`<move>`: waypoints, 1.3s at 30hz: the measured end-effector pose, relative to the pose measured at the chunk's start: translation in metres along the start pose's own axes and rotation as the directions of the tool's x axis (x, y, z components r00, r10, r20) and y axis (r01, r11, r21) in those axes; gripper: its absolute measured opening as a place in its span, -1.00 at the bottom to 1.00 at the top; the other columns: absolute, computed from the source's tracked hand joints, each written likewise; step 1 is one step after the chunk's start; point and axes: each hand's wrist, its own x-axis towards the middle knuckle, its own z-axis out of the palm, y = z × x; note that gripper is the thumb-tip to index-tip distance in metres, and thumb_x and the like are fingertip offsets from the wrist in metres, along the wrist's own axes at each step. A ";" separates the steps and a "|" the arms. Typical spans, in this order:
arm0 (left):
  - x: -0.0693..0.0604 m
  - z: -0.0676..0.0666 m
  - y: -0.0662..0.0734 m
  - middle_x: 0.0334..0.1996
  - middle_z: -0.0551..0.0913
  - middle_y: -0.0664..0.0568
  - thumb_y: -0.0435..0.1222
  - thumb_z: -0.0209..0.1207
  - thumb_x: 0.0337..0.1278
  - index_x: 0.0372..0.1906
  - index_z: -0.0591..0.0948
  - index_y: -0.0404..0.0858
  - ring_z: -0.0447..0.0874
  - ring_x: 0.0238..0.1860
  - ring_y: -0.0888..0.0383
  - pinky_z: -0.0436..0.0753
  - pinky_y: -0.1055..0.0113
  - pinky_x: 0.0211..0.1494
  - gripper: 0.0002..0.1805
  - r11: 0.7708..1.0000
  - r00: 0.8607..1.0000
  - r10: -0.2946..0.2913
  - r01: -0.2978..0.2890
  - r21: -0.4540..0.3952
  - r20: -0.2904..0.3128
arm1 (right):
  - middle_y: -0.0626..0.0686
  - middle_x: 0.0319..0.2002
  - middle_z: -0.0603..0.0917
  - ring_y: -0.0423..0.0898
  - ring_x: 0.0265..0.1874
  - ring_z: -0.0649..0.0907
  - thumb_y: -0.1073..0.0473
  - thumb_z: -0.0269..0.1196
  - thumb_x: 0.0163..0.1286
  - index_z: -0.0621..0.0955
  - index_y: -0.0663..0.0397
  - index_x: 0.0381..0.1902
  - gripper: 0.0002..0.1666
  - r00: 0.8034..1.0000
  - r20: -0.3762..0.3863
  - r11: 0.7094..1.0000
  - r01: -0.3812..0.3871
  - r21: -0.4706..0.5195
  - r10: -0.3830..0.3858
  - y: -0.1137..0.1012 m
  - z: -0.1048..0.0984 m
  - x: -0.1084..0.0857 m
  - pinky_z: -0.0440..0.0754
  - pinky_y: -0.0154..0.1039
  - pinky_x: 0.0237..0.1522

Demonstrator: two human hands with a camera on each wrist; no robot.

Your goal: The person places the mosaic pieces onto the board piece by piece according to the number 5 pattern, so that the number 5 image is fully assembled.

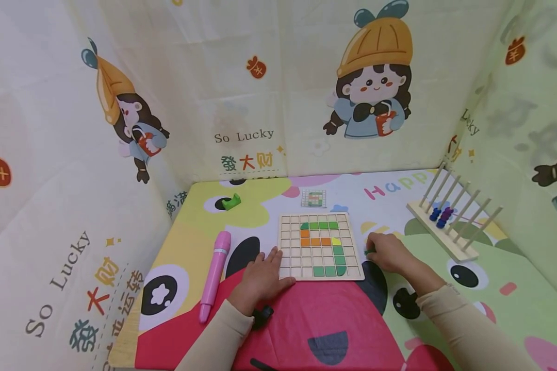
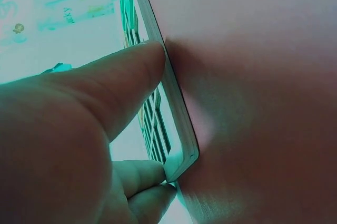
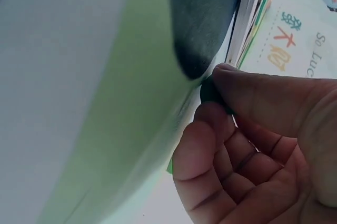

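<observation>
A wooden grid board (image 1: 291, 261) lies on the table, with green, orange and yellow tiles (image 1: 313, 241) set in its squares in a shape like a 5. My left hand (image 1: 261, 278) rests at the board's near left corner. Its thumb (image 2: 131, 63) touches the front edge, and its extended fingers lie by the left edge. Just right of the board, my right hand (image 1: 390, 252) pinches a small dark green tile (image 3: 210, 93) between thumb and forefinger; the fingers hide much of that tile. A small pattern card (image 1: 313, 198) lies behind the board.
A pink marker-like stick (image 1: 215, 275) lies left of the board. Toward the back left is a green curved piece (image 1: 232, 202). On the right stands a wooden peg rack (image 1: 445, 232) with blue and purple beads. Printed cloth walls (image 1: 241, 113) surround the table.
</observation>
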 end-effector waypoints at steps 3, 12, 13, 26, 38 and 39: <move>0.000 0.001 0.000 0.59 0.28 -0.12 0.18 0.34 0.16 0.59 0.29 -0.24 0.26 0.52 -0.29 0.41 -0.25 0.46 0.01 1.000 1.000 -0.002 0.002 0.000 0.005 | 0.03 -0.41 0.67 -0.04 -0.41 0.58 0.30 0.46 0.23 0.63 0.14 -0.31 -0.83 1.000 -0.007 0.999 0.014 0.031 -0.014 -0.004 0.001 -0.001 0.63 -0.04 -0.25; 0.000 0.001 0.000 0.60 0.27 -0.11 0.19 0.32 0.17 0.60 0.29 -0.22 0.26 0.52 -0.28 0.41 -0.24 0.46 0.00 1.000 1.000 -0.007 0.006 0.014 0.007 | -0.03 -0.36 0.70 -0.11 -0.33 0.62 0.32 0.36 0.34 0.65 0.11 -0.25 -0.92 0.989 -0.029 0.973 0.145 0.178 -0.143 -0.037 0.000 0.001 0.60 -0.16 -0.26; 0.001 0.001 0.000 0.60 0.27 -0.11 0.19 0.32 0.17 0.60 0.28 -0.22 0.26 0.52 -0.29 0.40 -0.24 0.46 0.01 1.000 1.000 -0.007 0.007 0.012 0.008 | -0.05 -0.36 0.69 -0.12 -0.34 0.61 0.31 0.37 0.34 0.65 0.10 -0.24 -0.92 0.987 -0.023 0.968 0.160 0.193 -0.158 -0.042 0.001 0.002 0.60 -0.17 -0.27; 0.001 0.001 -0.001 0.59 0.29 -0.11 0.21 0.32 0.18 0.59 0.30 -0.22 0.27 0.51 -0.28 0.42 -0.22 0.46 0.00 1.000 1.000 -0.010 0.010 0.025 0.008 | -0.17 -0.44 0.69 -0.28 -0.41 0.60 0.30 0.32 0.33 0.70 0.04 -0.25 -0.92 0.948 0.048 0.899 0.282 0.336 -0.315 -0.092 0.027 0.011 0.59 -0.28 -0.22; 0.001 0.000 -0.001 0.59 0.29 -0.11 0.22 0.28 0.21 0.59 0.30 -0.23 0.28 0.51 -0.29 0.42 -0.23 0.45 -0.02 1.000 1.000 0.004 -0.004 0.027 0.004 | -0.18 -0.53 0.65 -0.24 -0.47 0.56 0.26 0.37 0.26 0.69 -0.01 -0.42 -0.92 0.965 0.073 0.919 0.213 0.331 -0.250 -0.113 0.044 0.017 0.56 -0.29 -0.35; 0.001 0.001 -0.001 0.59 0.29 -0.11 0.22 0.29 0.21 0.58 0.30 -0.23 0.28 0.51 -0.29 0.42 -0.22 0.45 -0.02 1.000 1.000 0.002 -0.002 0.028 0.004 | -0.17 -0.54 0.64 -0.23 -0.47 0.56 0.28 0.38 0.25 0.68 -0.02 -0.44 -0.89 0.967 0.070 0.923 0.209 0.322 -0.244 -0.114 0.045 0.017 0.56 -0.29 -0.36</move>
